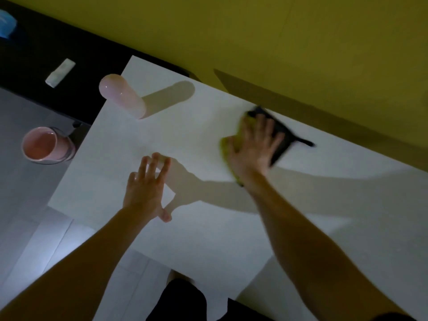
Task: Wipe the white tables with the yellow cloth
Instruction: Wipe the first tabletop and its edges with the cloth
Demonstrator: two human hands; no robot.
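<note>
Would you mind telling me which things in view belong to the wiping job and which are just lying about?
Job: yellow cloth; right hand pressing it; left hand, open; white table.
Lying about: tall pink container; pink cup; white remote; dark flat object beside the cloth; blue item.
</note>
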